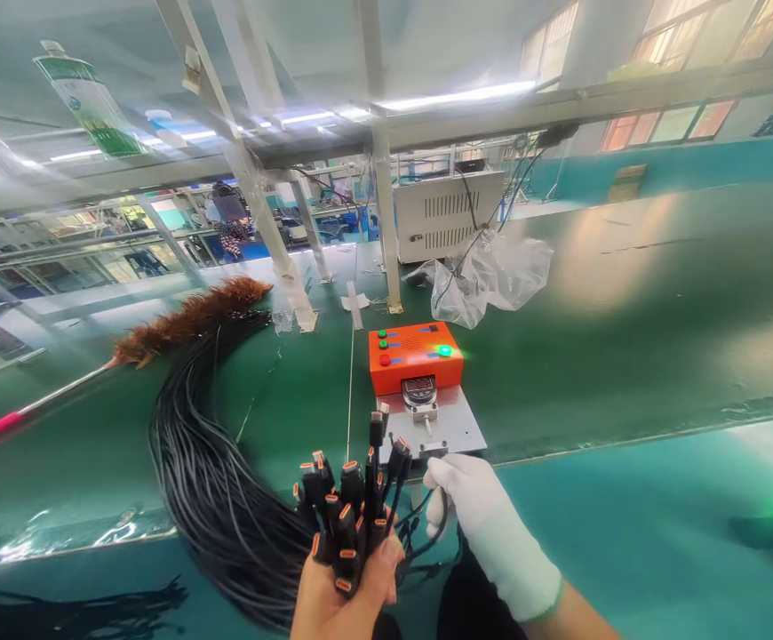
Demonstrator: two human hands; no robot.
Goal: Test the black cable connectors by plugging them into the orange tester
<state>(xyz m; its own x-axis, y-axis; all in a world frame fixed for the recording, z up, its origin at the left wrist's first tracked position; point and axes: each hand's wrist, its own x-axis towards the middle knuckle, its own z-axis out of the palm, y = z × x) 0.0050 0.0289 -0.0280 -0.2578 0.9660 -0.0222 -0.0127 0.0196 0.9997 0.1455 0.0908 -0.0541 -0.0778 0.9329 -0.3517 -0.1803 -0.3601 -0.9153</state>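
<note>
My bare left hand (353, 597) is closed around a bunch of black cables (196, 444). Their black plugs (346, 524), with orange-lined metal tips, point upward above my fist. The long cable lengths trail left and curve back over the bench. In a white knit glove, my right hand (486, 524) pinches a black cable (440, 524) at the near edge of a metal plate (466, 427). Whatever lies between its fingertips is partly hidden. On that plate a digital gauge (419, 393) with a plunger sits against an orange box (413, 360) with buttons and a lit green light.
A feather duster (193, 320) with a pink handle lies at the left. Behind the box, crumpled clear plastic (493, 276) rests before a grey metal cabinet (450, 213). White posts (386, 204) rise from the green bench (560, 356). A small ruler (355, 307) lies near them.
</note>
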